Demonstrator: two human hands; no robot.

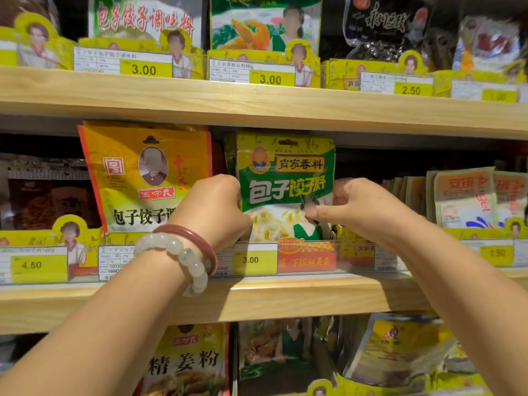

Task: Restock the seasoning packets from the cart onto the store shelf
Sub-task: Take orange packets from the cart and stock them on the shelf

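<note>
Packet: a green and yellow seasoning packet (285, 178) stood upright on the middle shelf (257, 298), behind the clear price rail, its white lower part showing dumplings.
Packet relative to hands: it sat between the two hands, with the left hand at its left edge and the right hand at its right edge and lower front.
Left hand: the left hand (213, 208) had its fingers curled round the packet's left edge, gripping it; the fingertips were hidden behind the packet.
Right hand: the right hand (361, 208) pinched the packet's lower right part, thumb lying across the front and the other fingers curled at the right edge.
Left wrist: a red bangle (197, 238) and a pale bead bracelet (183, 255) lay side by side on it.
Left neighbour: an orange and yellow packet (143, 172) stood just beside the green one, leaning a little, partly covered by the left hand.
Right neighbours: a row of pale orange packets (463, 195) stood further right, apart from the right hand.
Price rail: a yellow tag reading 3.00 (251, 260) sat near, below the green packet, with a red label (305, 257) just right of it.
Upper shelf: more packets behind tags of 3.00, 3.00 and 2.50.
Lower shelf: further packets, partly cut off by the near edge of view.
</note>
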